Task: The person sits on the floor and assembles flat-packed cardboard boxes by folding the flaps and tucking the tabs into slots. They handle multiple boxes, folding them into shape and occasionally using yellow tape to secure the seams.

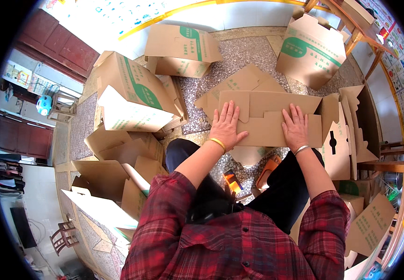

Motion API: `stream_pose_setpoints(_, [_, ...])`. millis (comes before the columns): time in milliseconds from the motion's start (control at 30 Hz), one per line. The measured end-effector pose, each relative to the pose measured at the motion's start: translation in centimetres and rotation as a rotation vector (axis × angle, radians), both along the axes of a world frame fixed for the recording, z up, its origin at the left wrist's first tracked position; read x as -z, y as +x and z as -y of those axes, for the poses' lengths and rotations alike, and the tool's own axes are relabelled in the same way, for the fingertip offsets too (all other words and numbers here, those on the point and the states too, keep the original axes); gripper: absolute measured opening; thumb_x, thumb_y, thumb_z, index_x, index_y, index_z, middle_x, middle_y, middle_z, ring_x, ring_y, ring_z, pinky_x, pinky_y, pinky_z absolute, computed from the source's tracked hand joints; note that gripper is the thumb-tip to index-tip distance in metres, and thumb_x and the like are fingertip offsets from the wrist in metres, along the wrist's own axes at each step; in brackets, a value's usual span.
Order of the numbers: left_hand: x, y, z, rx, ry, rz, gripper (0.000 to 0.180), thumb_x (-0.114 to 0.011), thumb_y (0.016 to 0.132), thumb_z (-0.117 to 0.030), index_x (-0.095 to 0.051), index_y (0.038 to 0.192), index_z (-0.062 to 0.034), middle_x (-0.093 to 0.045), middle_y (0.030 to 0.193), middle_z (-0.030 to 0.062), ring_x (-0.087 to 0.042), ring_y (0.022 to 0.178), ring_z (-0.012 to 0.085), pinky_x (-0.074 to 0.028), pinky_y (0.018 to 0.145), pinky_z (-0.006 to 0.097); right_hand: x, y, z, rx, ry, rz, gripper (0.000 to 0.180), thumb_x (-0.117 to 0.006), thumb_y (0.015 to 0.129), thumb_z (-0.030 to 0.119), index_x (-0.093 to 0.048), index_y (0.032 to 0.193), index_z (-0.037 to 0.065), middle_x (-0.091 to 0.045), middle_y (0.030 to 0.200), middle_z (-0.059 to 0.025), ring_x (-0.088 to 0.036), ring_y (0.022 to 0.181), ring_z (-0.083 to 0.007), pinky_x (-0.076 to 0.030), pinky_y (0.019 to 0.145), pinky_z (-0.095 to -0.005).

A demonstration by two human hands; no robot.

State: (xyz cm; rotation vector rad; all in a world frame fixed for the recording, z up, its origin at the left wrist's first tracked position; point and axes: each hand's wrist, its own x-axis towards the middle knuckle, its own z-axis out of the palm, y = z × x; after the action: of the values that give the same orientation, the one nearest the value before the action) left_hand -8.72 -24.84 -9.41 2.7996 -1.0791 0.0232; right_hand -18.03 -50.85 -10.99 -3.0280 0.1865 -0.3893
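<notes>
In front of my knees is a brown cardboard box, its overlapping flaps folded into a flat panel facing me. My left hand lies on the panel's left side, fingers stretched out and a yellow band at the wrist. Toward the right end, my right hand rests palm down with fingers spread and a silver bangle at the wrist. Neither hand grips anything. Just beyond the box, flat cardboard sheets lie on the speckled floor. The box's lower sides are mostly hidden beneath the panel.
Printed boxes stand at the far left, far middle and far right. Open boxes crowd my left side. Upright cartons press close on the right, beside a wooden bench. An orange-yellow object lies between my feet.
</notes>
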Motion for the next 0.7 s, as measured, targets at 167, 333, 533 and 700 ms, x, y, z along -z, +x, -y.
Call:
stream_pose_setpoints(167, [-0.4, -0.3, 0.6, 0.001, -0.025, -0.001, 0.098, -0.053, 0.079, -0.063, -0.022, 0.143, 0.0045, -0.014, 0.152, 0.0228, -0.01, 0.143, 0.0352, -0.011, 0.113, 0.052, 0.0, 0.2, -0.2, 0.021, 0.017, -0.037, 0.048, -0.051, 0.09, 0.029, -0.045, 0.136, 0.018, -0.028, 0.15, -0.0074, -0.023, 0.139, -0.0277, -0.018, 0.111, -0.0526])
stream_pose_setpoints(333, [-0.3, -1.0, 0.3, 0.084, -0.05, 0.005, 0.102, -0.054, 0.077, -0.066, -0.023, 0.142, 0.0069, -0.015, 0.151, 0.0244, -0.009, 0.142, 0.0367, -0.01, 0.112, 0.054, 0.1, -0.3, -0.2, -0.001, 0.03, 0.016, 0.048, -0.053, 0.089, 0.03, -0.047, 0.135, 0.019, -0.032, 0.148, -0.0082, -0.026, 0.137, -0.0281, -0.02, 0.11, -0.0546])
stream_pose_setpoints(533, [-1.1, -1.4, 2.0, 0.038, 0.038, -0.002, 0.104, -0.054, 0.075, -0.068, -0.023, 0.143, 0.0057, -0.016, 0.151, 0.0238, -0.01, 0.142, 0.0364, -0.009, 0.111, 0.058, -0.2, -0.8, 0.8, -0.091, 0.121, 0.127, 0.049, -0.056, 0.086, 0.025, -0.048, 0.132, 0.013, -0.035, 0.145, -0.0108, -0.031, 0.135, -0.0297, -0.023, 0.11, -0.0514])
stream_pose_setpoints(700, [-1.7, -0.4, 2.4, 0.001, 0.075, -0.039, 0.104, -0.054, 0.075, -0.068, -0.023, 0.143, 0.0046, -0.013, 0.152, 0.023, -0.009, 0.143, 0.0358, -0.009, 0.11, 0.058, -5.3, -3.8, 3.5, -0.272, 0.369, 0.294, 0.051, -0.061, 0.081, 0.006, -0.047, 0.131, 0.005, -0.037, 0.143, -0.0169, -0.036, 0.132, -0.0323, -0.03, 0.108, -0.045])
